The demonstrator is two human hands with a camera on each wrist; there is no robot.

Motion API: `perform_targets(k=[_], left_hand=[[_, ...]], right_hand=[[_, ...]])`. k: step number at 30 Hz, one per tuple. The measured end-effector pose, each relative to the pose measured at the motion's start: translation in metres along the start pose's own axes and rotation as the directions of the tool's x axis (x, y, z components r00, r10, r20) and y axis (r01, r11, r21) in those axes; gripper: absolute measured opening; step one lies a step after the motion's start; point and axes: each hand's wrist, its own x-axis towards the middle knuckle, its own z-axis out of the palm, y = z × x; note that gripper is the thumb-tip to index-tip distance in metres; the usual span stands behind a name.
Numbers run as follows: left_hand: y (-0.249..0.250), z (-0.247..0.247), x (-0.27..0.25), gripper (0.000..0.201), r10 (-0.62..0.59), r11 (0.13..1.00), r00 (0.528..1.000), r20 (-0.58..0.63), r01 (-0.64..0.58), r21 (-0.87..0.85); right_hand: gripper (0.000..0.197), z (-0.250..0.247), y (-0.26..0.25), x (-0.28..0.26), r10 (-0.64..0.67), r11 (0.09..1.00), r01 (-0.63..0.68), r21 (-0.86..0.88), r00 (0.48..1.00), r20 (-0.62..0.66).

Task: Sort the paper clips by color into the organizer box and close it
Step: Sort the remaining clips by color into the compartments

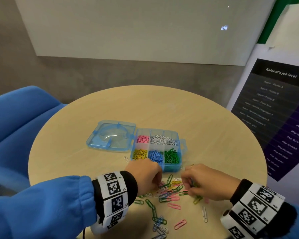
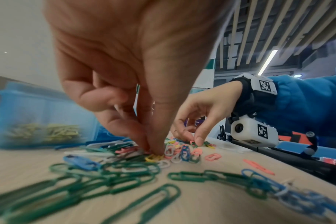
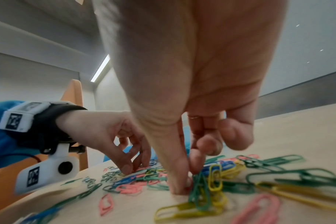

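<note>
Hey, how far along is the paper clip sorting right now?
Well underway. The clear blue plastic organizer box already holds pink, white, yellow, blue and green clips in separate compartments. The left hand and right hand are both picking in the mixed pile of loose coloured paper clips on the round wooden table. Left: sorting that pile and shutting the open hinged lid.

There's the dark poster (image 1: 273, 107) at right, headed "Referral's job level" with rows like "Agent - Profile A", and the left wristband (image 1: 114, 195) tags read L4, L3, L2.
</note>
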Motion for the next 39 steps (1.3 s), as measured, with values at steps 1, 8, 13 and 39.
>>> perform_targets(k=[1, 8, 13, 39], left_hand=[[-0.001, 0.001, 0.0, 0.016, -0.004, 1.0, 1.0, 0.002, 0.004, -0.017], [-0.002, 0.004, -0.003, 0.016, -0.017, 0.999, 1.0, 0.007, 0.017, -0.041], [-0.002, 0.004, -0.004, 0.016, -0.017, 1.0, 1.0, 0.004, 0.017, -0.025], [-0.056, -0.05, 0.009, 0.006, -0.179, 0.972, 0.953, -0.244, 0.133, -0.193]], right_hand=[[0.017, -0.001, 0.001, -0.001, 0.005, 0.999, -0.004, 0.038, 1.0, -0.011], [0.018, -0.007, 0.006, -0.006, 0.003, 0.995, 0.012, 0.102, 0.99, -0.139], [0.017, -0.006, 0.006, -0.007, 0.026, 0.989, -0.004, 0.148, 0.988, -0.151], [0.01, -0.008, -0.012, 0.011, 0.111, 0.906, 0.028, 0.422, 0.947, -0.3]])
